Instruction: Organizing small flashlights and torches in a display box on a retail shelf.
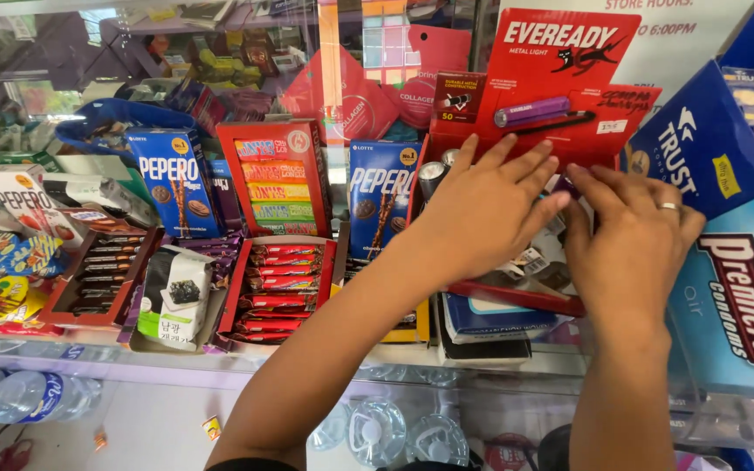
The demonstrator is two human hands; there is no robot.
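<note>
Currently — both hands laid inside red display box (517, 295) on counter | left hand (482, 209) flat, fingers spread, clamped on nothing | right hand (630, 240) fingers curled over small purple item (566, 185) — grip cannot be told | item lies between fingertips, right hand nearer.

hands (482, 214): 2 | red display boxes (560, 113): 1; blue biscuit-stick boxes (174, 179): 2; purple torches (531, 112): 1
</note>
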